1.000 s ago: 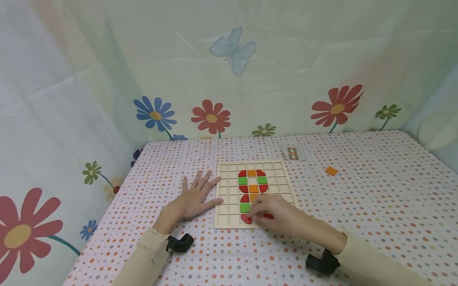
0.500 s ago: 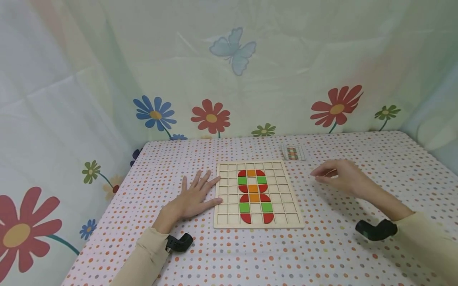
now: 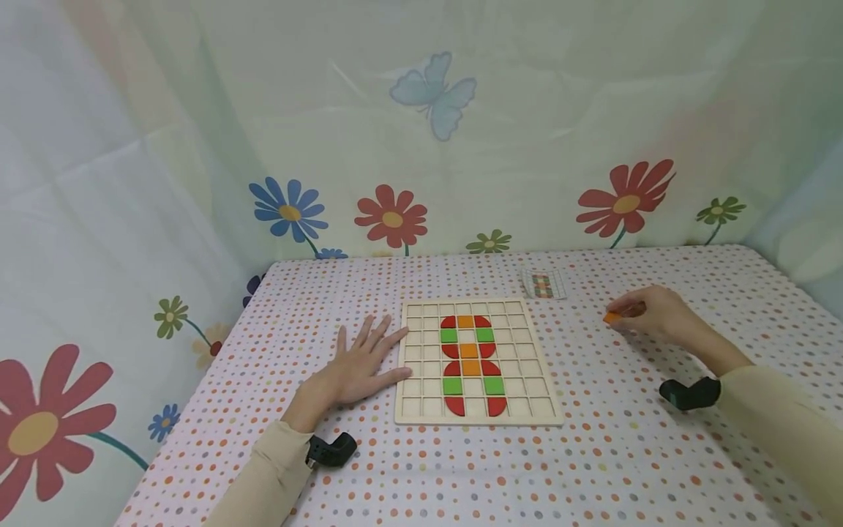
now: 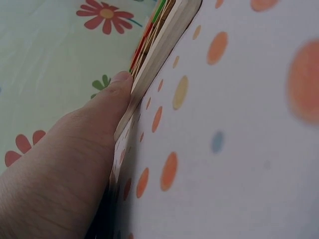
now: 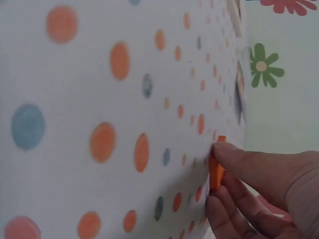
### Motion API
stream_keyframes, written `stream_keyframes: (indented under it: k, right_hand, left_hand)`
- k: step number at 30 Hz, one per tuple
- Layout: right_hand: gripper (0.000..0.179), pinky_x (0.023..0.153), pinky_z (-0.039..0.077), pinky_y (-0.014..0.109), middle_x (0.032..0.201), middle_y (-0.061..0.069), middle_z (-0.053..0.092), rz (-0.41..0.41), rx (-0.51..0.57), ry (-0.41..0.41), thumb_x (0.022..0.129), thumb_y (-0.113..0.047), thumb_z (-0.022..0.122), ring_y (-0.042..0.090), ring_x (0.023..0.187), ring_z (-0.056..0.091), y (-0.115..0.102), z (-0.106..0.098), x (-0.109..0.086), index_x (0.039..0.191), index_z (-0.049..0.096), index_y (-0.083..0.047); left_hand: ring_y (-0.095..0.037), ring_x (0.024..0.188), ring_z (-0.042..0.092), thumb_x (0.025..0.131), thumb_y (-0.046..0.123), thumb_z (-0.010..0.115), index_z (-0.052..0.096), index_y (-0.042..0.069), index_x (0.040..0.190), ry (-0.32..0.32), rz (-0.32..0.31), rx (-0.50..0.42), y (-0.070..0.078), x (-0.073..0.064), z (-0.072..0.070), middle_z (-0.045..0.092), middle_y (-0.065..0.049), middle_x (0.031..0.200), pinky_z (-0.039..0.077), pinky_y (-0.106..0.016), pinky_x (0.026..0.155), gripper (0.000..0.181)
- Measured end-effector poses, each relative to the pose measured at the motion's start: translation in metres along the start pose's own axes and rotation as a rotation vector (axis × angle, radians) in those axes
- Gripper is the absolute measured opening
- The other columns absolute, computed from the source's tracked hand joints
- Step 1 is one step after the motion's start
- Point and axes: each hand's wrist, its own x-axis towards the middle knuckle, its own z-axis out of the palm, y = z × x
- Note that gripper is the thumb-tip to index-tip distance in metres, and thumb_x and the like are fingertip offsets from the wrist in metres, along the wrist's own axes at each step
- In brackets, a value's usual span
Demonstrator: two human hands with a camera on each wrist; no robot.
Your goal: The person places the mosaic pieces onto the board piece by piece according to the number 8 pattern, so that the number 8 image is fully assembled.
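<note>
My right hand is at the right of the table, with thumb and fingers pinching an orange square tile. In the right wrist view the tile sits between the thumb and the fingers, close to the tablecloth. A wooden grid board lies in the middle. On it, red quarter-round tiles, green squares and orange squares form two stacked shapes. My left hand lies flat with spread fingers, its fingertips at the board's left edge. The left wrist view shows the thumb against that edge.
Behind the board's right corner lies a small card with a printed coloured pattern on a grid. A dotted cloth covers the table. Flower-printed curtains hang at the back and sides.
My right hand has left the board's lower tiles and moved right and back to the loose orange tile, which it now pinches. The left hand has stayed in place.
</note>
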Motion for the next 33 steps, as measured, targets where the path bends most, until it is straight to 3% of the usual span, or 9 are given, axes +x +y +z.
stream_keyframes:
  k: [6, 10, 17, 25, 29, 33]
  right_hand:
    - [0.037, 0.065, 0.052, 0.032, 0.116, 0.034, 0.067, 0.034, 0.010, -0.015, 0.092, -0.002, 0.077, 0.036, 0.091, 0.064, 0.002, 0.001, 0.005, 0.125, 0.068, 0.012]
    - [0.036, 0.067, 0.053, 0.035, 0.122, 0.036, 0.065, 0.039, 0.001, -0.038, 0.091, -0.003, 0.078, 0.037, 0.093, 0.064, 0.001, -0.004, 0.007, 0.123, 0.070, 0.010]
    - [0.035, 0.071, 0.053, 0.043, 0.119, 0.033, 0.068, 0.038, -0.015, -0.013, 0.085, -0.007, 0.085, 0.038, 0.093, 0.065, 0.000, -0.003, 0.004, 0.117, 0.076, 0.005]
    - [0.026, 0.066, 0.055, 0.033, 0.101, 0.026, 0.075, -0.147, -0.018, 0.058, 0.081, 0.002, 0.086, 0.035, 0.086, 0.069, -0.028, 0.014, -0.009, 0.105, 0.078, 0.008]
    - [0.024, 0.070, 0.060, 0.036, 0.097, 0.020, 0.076, -0.275, 0.014, 0.096, 0.082, 0.004, 0.085, 0.033, 0.086, 0.069, -0.059, 0.023, -0.017, 0.105, 0.079, 0.007]
    - [0.024, 0.074, 0.062, 0.035, 0.093, 0.007, 0.074, -0.375, 0.090, 0.044, 0.084, 0.006, 0.083, 0.023, 0.086, 0.066, -0.097, 0.036, -0.027, 0.107, 0.080, 0.005]
  left_hand:
    - [-0.039, 0.161, -0.003, 0.100, 0.075, 0.039, 0.025, 0.025, 0.168, 0.023, 0.013, -0.018, -0.001, -0.002, 0.000, 0.010, -0.011, 0.176, -0.010, -0.074, 0.119, 0.085]
    - [-0.040, 0.161, -0.002, 0.101, 0.074, 0.039, 0.025, 0.025, 0.168, 0.042, 0.024, -0.004, -0.002, -0.001, 0.001, 0.012, -0.012, 0.175, -0.008, -0.076, 0.118, 0.084]
    - [-0.038, 0.161, -0.005, 0.103, 0.066, 0.046, 0.023, 0.027, 0.169, 0.004, 0.008, 0.021, 0.000, 0.001, -0.001, 0.008, -0.010, 0.176, -0.008, -0.075, 0.118, 0.080]
    - [-0.037, 0.161, -0.007, 0.103, 0.067, 0.046, 0.021, 0.029, 0.169, -0.011, -0.008, 0.004, -0.002, 0.000, 0.000, 0.005, -0.008, 0.176, -0.010, -0.074, 0.118, 0.080]
    - [-0.037, 0.161, -0.008, 0.103, 0.067, 0.045, 0.020, 0.030, 0.169, -0.028, -0.014, 0.019, 0.000, 0.000, -0.003, 0.004, -0.008, 0.176, -0.009, -0.074, 0.119, 0.080]
    - [-0.037, 0.161, -0.008, 0.103, 0.066, 0.046, 0.020, 0.030, 0.169, -0.028, -0.018, 0.016, 0.002, 0.000, -0.003, 0.004, -0.008, 0.176, -0.010, -0.074, 0.119, 0.080]
